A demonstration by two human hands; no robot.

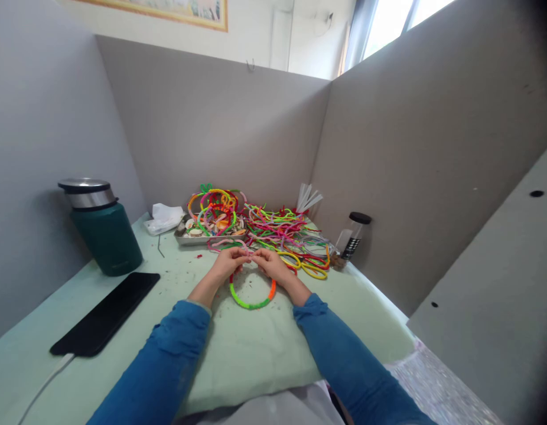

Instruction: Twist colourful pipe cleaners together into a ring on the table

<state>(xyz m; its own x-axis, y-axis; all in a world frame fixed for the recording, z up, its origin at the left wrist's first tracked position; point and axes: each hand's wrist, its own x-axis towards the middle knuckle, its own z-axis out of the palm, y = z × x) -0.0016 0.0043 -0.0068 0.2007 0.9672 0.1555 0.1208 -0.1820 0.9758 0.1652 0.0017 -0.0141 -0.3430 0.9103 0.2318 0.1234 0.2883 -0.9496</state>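
Note:
A ring of fuzzy coloured stems (250, 306), green, orange and red, lies on the pale green cloth in front of me. My left hand (230, 262) pinches the far side of the ring at its left. Close beside it, fingertips nearly touching, my right hand (270, 264) pinches the same far side, where a bit of pink shows. The exact ends between the fingers are too small to tell. Behind my hands sits a metal tray (191, 241) with shells and several coloured rings. Right of the tray spreads a pile of loose fuzzy stems (282, 227).
A green bottle (106, 236) and a black phone (107, 313) with a white cable stand and lie at the left. Tissues (164, 217) are beside the tray. A clear jar with black lid (351, 239) leans at the right. Grey partitions (211, 118) enclose the table.

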